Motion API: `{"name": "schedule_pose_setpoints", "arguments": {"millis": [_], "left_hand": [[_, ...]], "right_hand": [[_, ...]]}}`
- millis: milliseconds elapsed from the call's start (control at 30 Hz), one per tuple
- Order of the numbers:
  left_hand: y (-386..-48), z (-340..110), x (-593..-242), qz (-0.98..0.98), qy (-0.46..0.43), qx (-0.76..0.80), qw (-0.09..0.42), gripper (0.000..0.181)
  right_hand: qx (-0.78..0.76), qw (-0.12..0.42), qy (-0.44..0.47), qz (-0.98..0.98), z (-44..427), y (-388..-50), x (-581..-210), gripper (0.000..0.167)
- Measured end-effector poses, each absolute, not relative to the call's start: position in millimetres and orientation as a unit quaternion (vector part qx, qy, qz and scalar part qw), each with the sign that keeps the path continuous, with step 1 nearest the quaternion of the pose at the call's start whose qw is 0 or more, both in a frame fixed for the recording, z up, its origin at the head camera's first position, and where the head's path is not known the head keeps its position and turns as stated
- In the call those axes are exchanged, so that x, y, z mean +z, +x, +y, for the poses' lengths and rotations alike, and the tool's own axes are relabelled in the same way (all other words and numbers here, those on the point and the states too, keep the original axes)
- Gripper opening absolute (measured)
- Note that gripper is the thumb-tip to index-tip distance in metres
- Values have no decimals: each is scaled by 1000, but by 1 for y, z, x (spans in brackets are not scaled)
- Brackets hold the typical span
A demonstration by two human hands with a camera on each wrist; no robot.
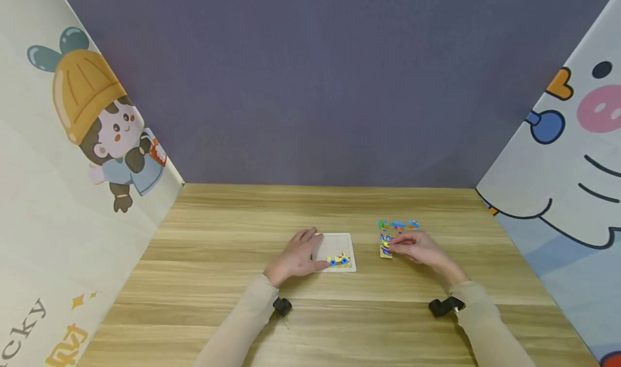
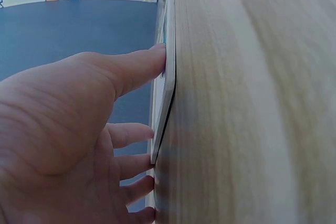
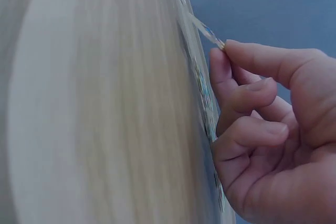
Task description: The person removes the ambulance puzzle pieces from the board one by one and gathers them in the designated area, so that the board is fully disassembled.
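A flat white puzzle board (image 1: pixel 338 243) lies on the table, a yellow vehicle picture with blue wheels (image 1: pixel 338 260) showing in its near right corner. My left hand (image 1: pixel 299 256) rests at its left side with the fingers spread; in the left wrist view the thumb (image 2: pixel 142 66) touches the board's face. To the right of the board, my right hand (image 1: pixel 419 248) pinches a thin colourful puzzle piece (image 3: pixel 209 32) between thumb and index finger, the piece tilted off the table. The other right fingers curl loosely.
Several more colourful puzzle pieces (image 1: pixel 398 224) lie just beyond my right hand. The wood-grain table (image 1: pixel 242 210) ends at a dark back wall (image 1: pixel 310 87). Cartoon-printed panels (image 1: pixel 572 157) stand at both sides. A black camera band sits on each wrist.
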State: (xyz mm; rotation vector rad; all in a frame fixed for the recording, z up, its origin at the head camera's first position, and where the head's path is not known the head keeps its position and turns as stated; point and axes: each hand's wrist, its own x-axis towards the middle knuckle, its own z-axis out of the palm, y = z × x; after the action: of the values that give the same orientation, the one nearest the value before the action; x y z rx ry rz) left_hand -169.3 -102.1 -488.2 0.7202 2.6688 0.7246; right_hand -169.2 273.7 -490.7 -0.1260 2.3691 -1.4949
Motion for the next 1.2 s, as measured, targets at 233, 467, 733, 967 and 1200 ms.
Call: {"name": "schedule_pose_setpoints", "arguments": {"millis": [233,467,733,967,1200], "left_hand": [[-170,-101,-490,923,251,255,139,83],[-170,-102,-490,923,251,255,139,83],[-168,-102,-488,925,250,251,139,82],[-169,-102,-489,924,249,254,140,82],[-169,-103,-490,923,252,254,139,82]], "right_hand": [[-508,172,-33,844,280,-166,-490,36],[-499,178,-42,847,280,-165,-489,36],[-465,149,-43,872,279,-165,-492,32],[-459,154,-89,870,275,-165,-492,35],[-464,162,-104,865,276,-162,-490,37]]}}
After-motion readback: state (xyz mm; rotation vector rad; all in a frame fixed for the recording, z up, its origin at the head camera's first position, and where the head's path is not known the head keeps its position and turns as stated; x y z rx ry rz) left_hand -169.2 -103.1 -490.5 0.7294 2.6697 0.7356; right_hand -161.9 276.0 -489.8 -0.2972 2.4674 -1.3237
